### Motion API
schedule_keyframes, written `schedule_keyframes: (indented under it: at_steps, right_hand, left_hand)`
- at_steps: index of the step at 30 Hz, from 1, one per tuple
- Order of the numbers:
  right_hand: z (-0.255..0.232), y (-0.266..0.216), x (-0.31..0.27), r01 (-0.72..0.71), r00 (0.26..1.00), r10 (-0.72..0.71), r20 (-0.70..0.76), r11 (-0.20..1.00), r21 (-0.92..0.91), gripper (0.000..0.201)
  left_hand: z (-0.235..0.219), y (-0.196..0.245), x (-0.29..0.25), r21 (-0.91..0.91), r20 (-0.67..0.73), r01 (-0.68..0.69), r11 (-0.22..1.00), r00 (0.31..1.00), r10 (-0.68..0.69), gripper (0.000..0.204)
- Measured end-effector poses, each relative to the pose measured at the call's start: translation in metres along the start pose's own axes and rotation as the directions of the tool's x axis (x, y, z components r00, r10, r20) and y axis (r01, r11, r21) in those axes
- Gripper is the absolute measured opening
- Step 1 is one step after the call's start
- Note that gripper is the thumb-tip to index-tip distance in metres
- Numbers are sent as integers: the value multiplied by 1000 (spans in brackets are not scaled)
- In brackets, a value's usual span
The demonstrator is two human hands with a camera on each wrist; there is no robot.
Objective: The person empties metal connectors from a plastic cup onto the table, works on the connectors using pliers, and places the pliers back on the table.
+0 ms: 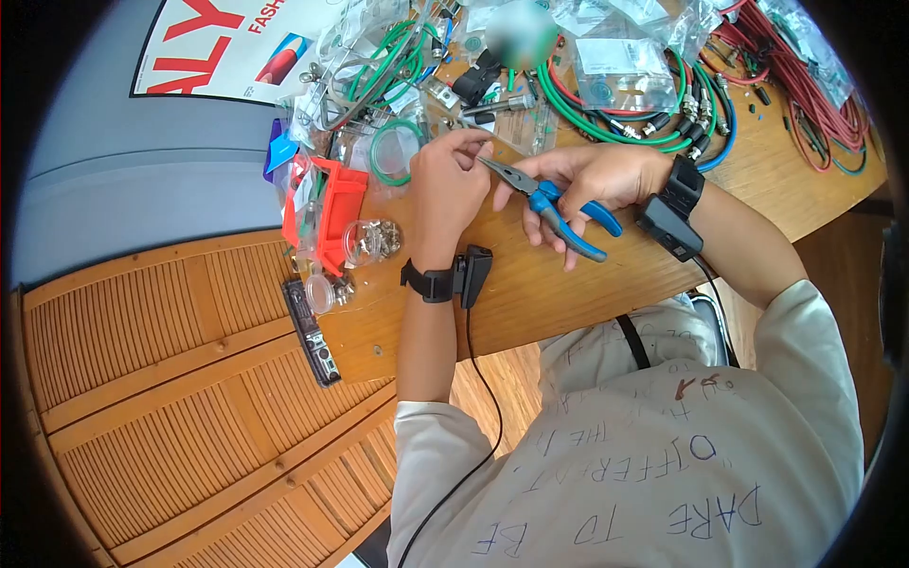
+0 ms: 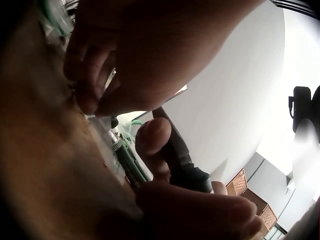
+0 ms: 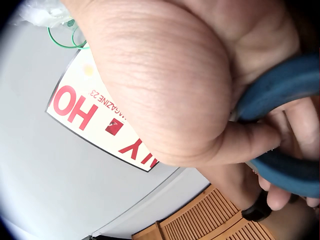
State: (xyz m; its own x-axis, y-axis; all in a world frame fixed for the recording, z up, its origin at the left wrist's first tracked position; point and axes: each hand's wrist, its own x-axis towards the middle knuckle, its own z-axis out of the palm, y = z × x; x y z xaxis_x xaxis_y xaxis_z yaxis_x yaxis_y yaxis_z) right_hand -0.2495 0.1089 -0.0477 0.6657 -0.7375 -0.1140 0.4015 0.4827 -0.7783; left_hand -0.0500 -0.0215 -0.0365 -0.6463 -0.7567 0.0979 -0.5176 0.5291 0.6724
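Observation:
My right hand (image 1: 592, 180) holds needle-nose pliers (image 1: 544, 197) with blue handles, the thumb between the two grips. In the right wrist view the blue handles (image 3: 285, 175) lie across the palm and fingers. The pliers' pointed nose reaches the fingertips of my left hand (image 1: 450, 185). Those fingers are curled in a pinch; in the left wrist view a small pale glint shows at the fingertips (image 2: 89, 107), but I cannot tell what the small thing is. Dark plier jaws show below the left hand in that view.
Green cables (image 1: 559, 104) with metal connectors and clear plastic bags (image 1: 625, 71) crowd the back of the table. Red cables (image 1: 795, 57) lie at the far right. To the left stand an orange bin (image 1: 339, 213) and a clear jar of small metal parts (image 1: 374, 241), near the table's edge.

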Motion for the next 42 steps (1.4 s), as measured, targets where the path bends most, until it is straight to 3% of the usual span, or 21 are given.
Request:
schedule_keyframes:
  at_steps: [3, 6, 8, 15, 17, 21, 23, 27, 36, 37, 39, 42]
  right_hand:
    - [1, -1, -1, 17, 1000, -17, -4, 1000, -14, 63]
    - [1, 0, -2, 17, 1000, -17, -3, 1000, -3, 63]
    - [1, 1, 0, 7, 1000, -7, 5, 1000, -3, 63]
    - [-4, 3, 1, 4, 1000, -4, 10, 1000, 16, 63]
    - [-5, 3, 1, 1, 1000, -2, 7, 1000, 29, 63]
    - [-5, 4, 1, 0, 1000, 0, 12, 1000, 25, 63]
    - [-5, 5, 1, 0, 1000, 0, 11, 1000, 27, 63]
    - [0, 3, 0, -7, 1000, 7, 4, 1000, -13, 64]
    - [-1, 1, 2, -9, 1000, 9, -16, 1000, -3, 67]
    - [0, 0, 2, -7, 1000, 7, -24, 1000, -14, 68]
    - [2, -1, 1, -22, 999, 22, -27, 1000, -2, 68]
    - [0, 0, 3, -31, 999, 32, -23, 999, 10, 68]
  left_hand:
    - [2, 6, 4, -49, -1, -38, 998, 999, 38, 20]
    - [-1, 4, 2, 74, -49, 5, 997, 999, -1, 20]
    - [-1, 4, 3, 282, -111, -45, 958, 991, 79, 22]
    - [6, 12, 15, 427, -135, -12, 904, 988, 76, 28]
    - [5, 15, 15, 373, -141, 50, 926, 990, 4, 17]
    - [-9, 7, 9, 193, -121, 113, 975, 989, -91, 21]
    - [-23, 2, 1, -179, -22, 192, 965, 980, -199, 30]
    - [-27, -26, -8, -517, 64, 224, 826, 973, -223, 28]
    - [-20, -35, -21, -772, -2, 88, 629, 990, -141, 31]
    - [-20, -36, -22, -772, -5, 91, 629, 989, -150, 31]
    - [-15, -36, -22, -645, -77, 57, 762, 987, -139, 25]
    - [-7, -39, -22, -592, -115, -7, 806, 990, -76, 21]
